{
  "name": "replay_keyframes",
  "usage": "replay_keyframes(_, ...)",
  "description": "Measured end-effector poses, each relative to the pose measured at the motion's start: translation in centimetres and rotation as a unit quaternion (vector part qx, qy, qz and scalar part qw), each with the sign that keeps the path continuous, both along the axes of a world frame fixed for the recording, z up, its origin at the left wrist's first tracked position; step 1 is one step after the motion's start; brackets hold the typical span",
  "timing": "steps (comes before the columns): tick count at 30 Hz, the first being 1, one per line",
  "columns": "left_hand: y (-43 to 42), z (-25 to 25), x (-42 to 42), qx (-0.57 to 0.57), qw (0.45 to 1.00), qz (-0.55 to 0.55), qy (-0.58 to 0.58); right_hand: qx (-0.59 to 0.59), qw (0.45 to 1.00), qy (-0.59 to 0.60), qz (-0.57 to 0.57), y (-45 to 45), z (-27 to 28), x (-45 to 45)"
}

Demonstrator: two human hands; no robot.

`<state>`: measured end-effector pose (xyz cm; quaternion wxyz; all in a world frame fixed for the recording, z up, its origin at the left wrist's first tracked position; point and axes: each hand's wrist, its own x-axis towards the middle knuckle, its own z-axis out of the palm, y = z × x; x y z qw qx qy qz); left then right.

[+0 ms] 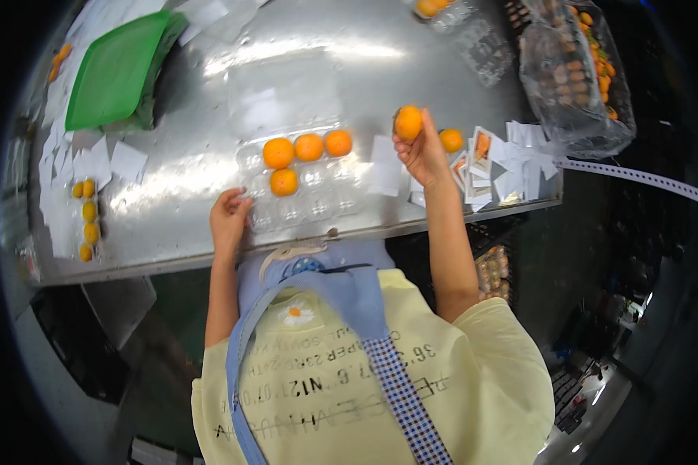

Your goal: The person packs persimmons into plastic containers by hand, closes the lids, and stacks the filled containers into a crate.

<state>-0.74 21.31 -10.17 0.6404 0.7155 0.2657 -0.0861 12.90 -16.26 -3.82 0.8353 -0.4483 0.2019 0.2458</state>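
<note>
My right hand is raised over the table's right part, its fingers wrapped around an orange. Another orange lies just beyond that hand. In front of me is an open clear plastic clamshell with moulded cells. Three oranges form its far row, and one more orange sits nearer, towards the left. Its transparent lid lies folded back behind. At the clamshell's left edge, my left hand has its fingers loosely curled, thumb and forefinger on the rim.
A green tray stands at the back left, near small yellow-orange fruits and white papers. Printed cards and labels lie at right, before a clear bag of fruit. The metal table's front edge runs close to me.
</note>
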Motion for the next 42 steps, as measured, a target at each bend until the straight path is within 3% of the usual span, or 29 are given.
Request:
replay_keyframes(1, 0.0, -0.3, 0.0, -0.002, 1.000, -0.006, -0.013, 0.015, 1.000, 0.001, -0.001, -1.2, 0.1, 0.5)
replay_keyframes(3, 0.1, -0.6, 0.0, -0.020, 1.000, 0.009, 0.003, -0.032, 0.985, -0.089, -0.143, -5.1, 2.8, 3.3)
replay_keyframes(5, 0.5, -1.3, 0.0, -0.027, 1.000, -0.001, -0.001, -0.026, 0.926, -0.226, -0.303, -10.8, 7.3, 7.5)
replay_keyframes(6, 0.6, -1.2, 0.2, -0.028, 1.000, -0.004, 0.003, 0.141, 0.915, -0.355, -0.132, -16.6, 9.9, 9.9)
replay_keyframes(8, 0.5, -0.8, 0.4, -0.025, 1.000, -0.003, 0.015, 0.135, 0.875, -0.433, -0.170, -20.9, 16.6, 12.1)
replay_keyframes(9, 0.4, -0.5, 0.5, -0.010, 1.000, -0.005, 0.022, 0.005, 0.866, -0.433, -0.249, -20.8, 19.2, 12.4)
replay_keyframes(11, 0.2, 0.0, 0.6, -0.021, 1.000, -0.002, 0.021, -0.164, 0.863, -0.416, -0.237, -19.1, 20.1, 12.3)
replay_keyframes(12, 0.3, 0.2, 0.6, -0.025, 0.999, 0.002, 0.021, -0.244, 0.853, -0.402, -0.225, -17.9, 19.6, 12.2)
replay_keyframes(14, 0.2, 0.1, 0.4, -0.027, 1.000, 0.004, 0.014, -0.316, 0.886, -0.318, -0.118, -14.0, 15.7, 10.7)
replay_keyframes(16, 0.1, 0.2, 0.4, -0.027, 1.000, 0.008, 0.014, -0.504, 0.818, -0.273, 0.045, -10.5, 9.5, 8.3)
replay_keyframes(17, 0.1, 0.1, 0.4, -0.032, 0.999, 0.011, 0.017, -0.653, 0.659, -0.334, 0.167, -9.9, 5.7, 7.5)
replay_keyframes(18, 0.1, 0.1, 0.3, -0.032, 0.999, 0.013, 0.018, -0.637, 0.667, -0.331, 0.198, -9.0, 1.6, 6.1)
replay_keyframes(19, 0.1, 0.2, 0.4, -0.031, 0.999, 0.014, 0.019, -0.645, 0.668, -0.277, 0.247, -6.2, 2.0, 4.2)
replay_keyframes(22, 0.0, 0.5, 0.4, -0.026, 0.999, 0.010, 0.022, -0.701, 0.525, -0.423, 0.230, -4.8, -1.3, 2.3)
replay_keyframes(26, 0.0, 0.4, 0.5, -0.031, 0.999, 0.011, 0.025, -0.661, 0.637, -0.346, 0.195, -4.9, -2.3, 2.2)
replay_keyframes(29, 0.1, 0.5, 0.6, -0.037, 0.999, 0.012, 0.026, -0.591, 0.724, -0.335, 0.123, -1.9, 0.4, 0.5)
replay_keyframes(35, 0.2, 0.1, 0.5, -0.038, 0.999, 0.013, 0.028, -0.541, 0.731, -0.398, 0.120, 3.5, 4.0, -3.2)
replay_keyframes(42, 0.1, 0.1, 0.4, -0.035, 0.999, 0.012, 0.028, -0.511, 0.705, -0.480, 0.107, 5.8, 3.9, -4.7)
